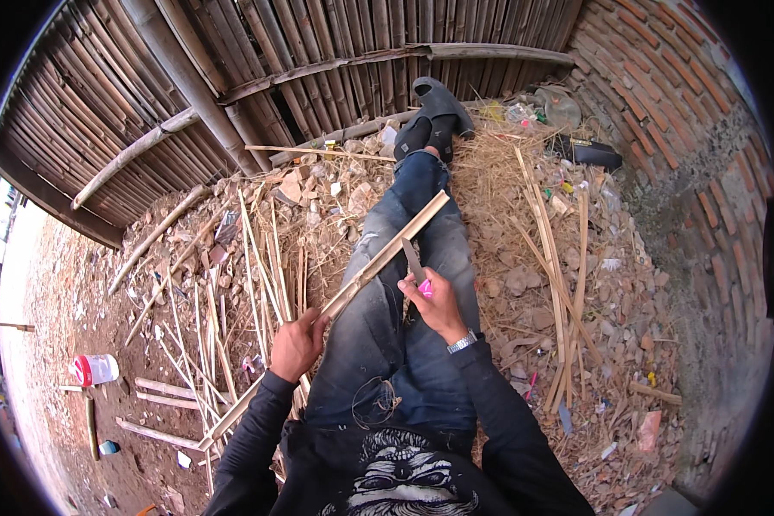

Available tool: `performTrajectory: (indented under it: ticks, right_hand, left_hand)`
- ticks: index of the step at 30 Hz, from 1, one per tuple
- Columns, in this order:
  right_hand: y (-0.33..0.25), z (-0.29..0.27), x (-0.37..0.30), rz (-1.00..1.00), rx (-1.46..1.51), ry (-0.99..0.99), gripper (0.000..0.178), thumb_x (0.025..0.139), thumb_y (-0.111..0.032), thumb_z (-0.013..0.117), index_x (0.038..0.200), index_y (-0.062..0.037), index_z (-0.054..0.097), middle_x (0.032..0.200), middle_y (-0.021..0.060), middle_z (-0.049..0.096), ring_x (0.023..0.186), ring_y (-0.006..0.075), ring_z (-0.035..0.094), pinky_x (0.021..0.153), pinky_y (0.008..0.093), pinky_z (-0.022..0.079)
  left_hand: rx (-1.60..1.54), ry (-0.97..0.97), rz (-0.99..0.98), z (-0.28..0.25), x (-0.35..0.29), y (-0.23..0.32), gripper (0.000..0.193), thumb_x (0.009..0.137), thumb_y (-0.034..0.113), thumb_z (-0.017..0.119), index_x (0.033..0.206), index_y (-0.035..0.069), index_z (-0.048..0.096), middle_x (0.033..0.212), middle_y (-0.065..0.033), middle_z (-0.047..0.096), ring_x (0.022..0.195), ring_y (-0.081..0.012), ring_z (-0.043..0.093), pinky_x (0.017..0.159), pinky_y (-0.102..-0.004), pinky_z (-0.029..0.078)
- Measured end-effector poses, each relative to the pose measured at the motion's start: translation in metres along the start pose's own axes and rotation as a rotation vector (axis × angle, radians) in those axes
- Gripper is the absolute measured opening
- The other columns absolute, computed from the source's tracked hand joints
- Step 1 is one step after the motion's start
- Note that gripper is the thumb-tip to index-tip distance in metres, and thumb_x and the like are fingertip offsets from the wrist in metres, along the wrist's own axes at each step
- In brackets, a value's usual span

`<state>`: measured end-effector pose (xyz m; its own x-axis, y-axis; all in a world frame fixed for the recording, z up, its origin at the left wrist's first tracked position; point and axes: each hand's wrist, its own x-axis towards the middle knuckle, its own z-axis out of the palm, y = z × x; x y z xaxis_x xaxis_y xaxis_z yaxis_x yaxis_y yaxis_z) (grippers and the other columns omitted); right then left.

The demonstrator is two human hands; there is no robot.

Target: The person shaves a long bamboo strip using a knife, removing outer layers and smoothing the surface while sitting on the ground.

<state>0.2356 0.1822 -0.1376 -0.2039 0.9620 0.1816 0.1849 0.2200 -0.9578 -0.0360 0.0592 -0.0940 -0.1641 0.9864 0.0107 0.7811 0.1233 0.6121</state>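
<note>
A: Starting with the biggest?

B: Sits on littered ground point(611, 370), facing a bamboo wall point(344, 30), with a brick wall point(701, 129) to the right.

A: And after that?

B: Stretches out in worn blue jeans point(361, 344), between loose bamboo strips point(581, 258) on both sides.

A: Holding what?

B: Grips a split bamboo strip point(390, 256) slantwise above the jeans, with the fingers of the left hand point(297, 346) clamped around it.

A: And on the right?

B: Clasps a pink-handled knife point(414, 263) in the closed fingers of the right hand point(437, 306), with the blade just beside the strip; cannot tell whether touching. Wears a silvery metal band point(463, 342) at that wrist.
</note>
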Motion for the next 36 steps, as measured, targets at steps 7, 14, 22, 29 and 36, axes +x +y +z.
performTrajectory:
  ticks: [7, 14, 22, 29, 36]
  right_hand:
    - [-0.013, 0.029, 0.013, -0.048, -0.210, -0.018, 0.039, 0.088, -0.039, 0.084, 0.087, -0.0024, 0.071, 0.058, 0.0124, 0.060, 0.054, 0.0289, 0.064, 0.055, 0.0401, 0.048]
    - [-0.014, 0.038, 0.013, -0.039, -0.270, -0.007, 0.032, 0.089, -0.033, 0.083, 0.086, -0.0031, 0.072, 0.065, 0.0162, 0.067, 0.061, 0.0349, 0.069, 0.057, 0.0428, 0.051]
    - [-0.013, 0.036, 0.011, -0.115, -0.192, 0.019, 0.023, 0.091, -0.026, 0.081, 0.090, -0.0044, 0.074, 0.069, 0.0150, 0.070, 0.064, 0.0327, 0.070, 0.059, 0.0415, 0.052]
    - [-0.033, 0.011, 0.004, -0.097, 0.007, -0.284, 0.020, 0.092, -0.022, 0.079, 0.089, -0.0038, 0.071, 0.068, 0.0110, 0.069, 0.060, 0.0241, 0.067, 0.058, 0.0367, 0.050]
    - [0.006, -0.017, 0.010, -0.071, -0.273, 0.004, 0.029, 0.096, -0.027, 0.072, 0.091, 0.0001, 0.064, 0.067, 0.0182, 0.063, 0.064, 0.0397, 0.064, 0.060, 0.0460, 0.047]
  left_hand:
    - [0.145, 0.122, 0.064, 0.022, -0.004, 0.016, 0.019, 0.102, 0.030, 0.064, 0.104, 0.013, 0.069, 0.067, -0.0233, 0.066, 0.063, -0.0454, 0.068, 0.056, -0.0538, 0.053]
    - [0.155, 0.126, 0.015, 0.024, -0.006, 0.019, 0.021, 0.103, 0.035, 0.063, 0.105, 0.015, 0.070, 0.067, -0.0235, 0.066, 0.063, -0.0456, 0.068, 0.056, -0.0545, 0.053]
    - [0.172, 0.122, 0.006, 0.025, -0.007, 0.019, 0.020, 0.103, 0.035, 0.062, 0.105, 0.016, 0.069, 0.067, -0.0225, 0.067, 0.062, -0.0449, 0.068, 0.056, -0.0546, 0.053]
    - [0.210, 0.118, -0.006, 0.021, -0.009, 0.022, 0.021, 0.104, 0.036, 0.061, 0.108, 0.016, 0.068, 0.070, -0.0202, 0.069, 0.063, -0.0432, 0.069, 0.056, -0.0531, 0.054]
    - [0.258, 0.115, 0.049, 0.013, -0.016, 0.010, 0.023, 0.103, 0.035, 0.062, 0.099, 0.012, 0.065, 0.069, -0.0185, 0.068, 0.060, -0.0417, 0.067, 0.054, -0.0525, 0.052]
